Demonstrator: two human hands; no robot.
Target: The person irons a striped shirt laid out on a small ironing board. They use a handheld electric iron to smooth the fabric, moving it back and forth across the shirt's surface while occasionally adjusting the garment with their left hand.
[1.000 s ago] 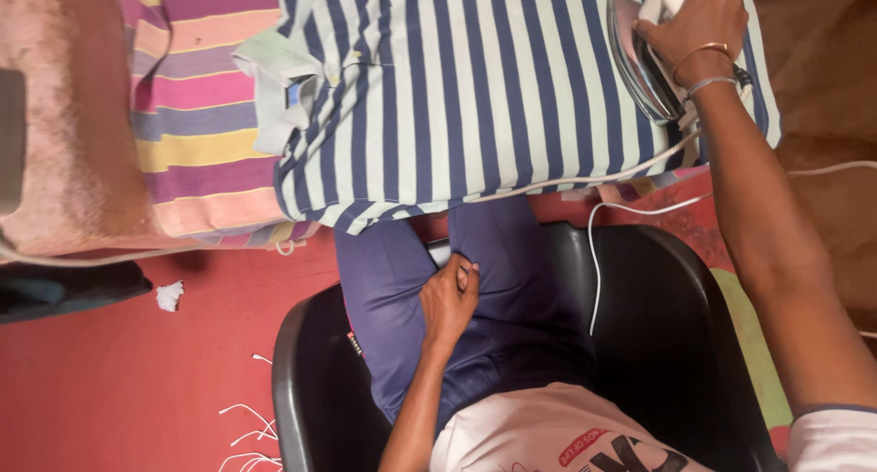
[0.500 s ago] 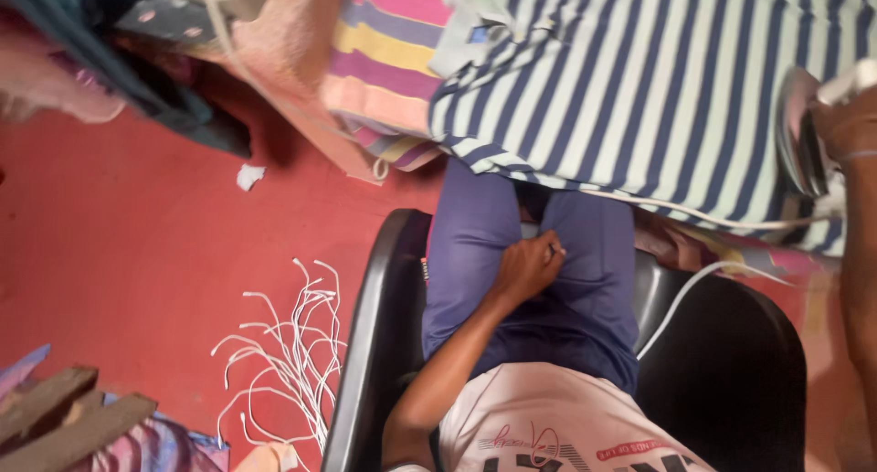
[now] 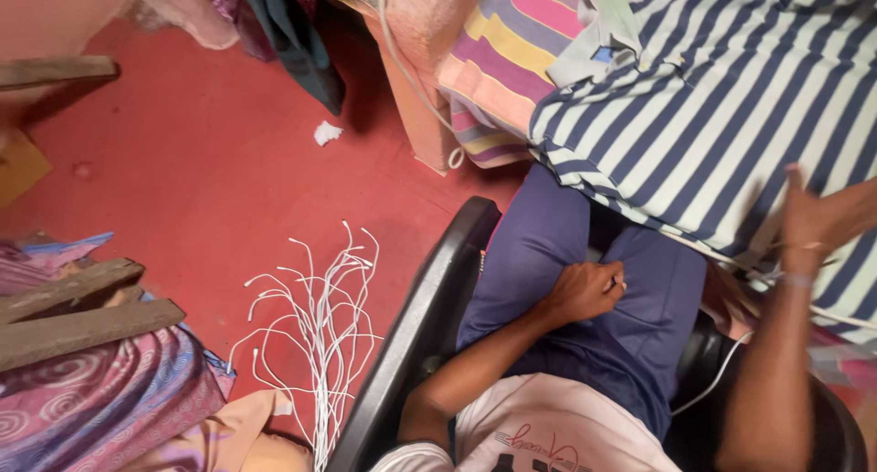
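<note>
My left hand [image 3: 585, 290] rests on my blue-trousered thigh [image 3: 548, 243] with its fingers curled shut, nothing visibly in it. Blurred by motion, my right hand [image 3: 816, 218] is raised just above the navy-and-white striped shirt [image 3: 731, 106]; its fingers look apart and it holds nothing. The shirt lies flat on a padded surface covered with a multicoloured striped cloth [image 3: 512, 42]. No iron is in view. I sit in a black chair [image 3: 411, 344].
A bundle of thin white cords [image 3: 320, 326] lies on the red floor beside the chair. Wooden planks [image 3: 73, 317] and pink patterned fabric [image 3: 91, 399] sit at lower left. A dark garment [image 3: 292, 33] hangs at the top; a white scrap [image 3: 326, 132] lies below it.
The view has swung left and down toward the floor. My right hand has come off the iron, which has left the view. The left hand stays on my thigh.
</note>
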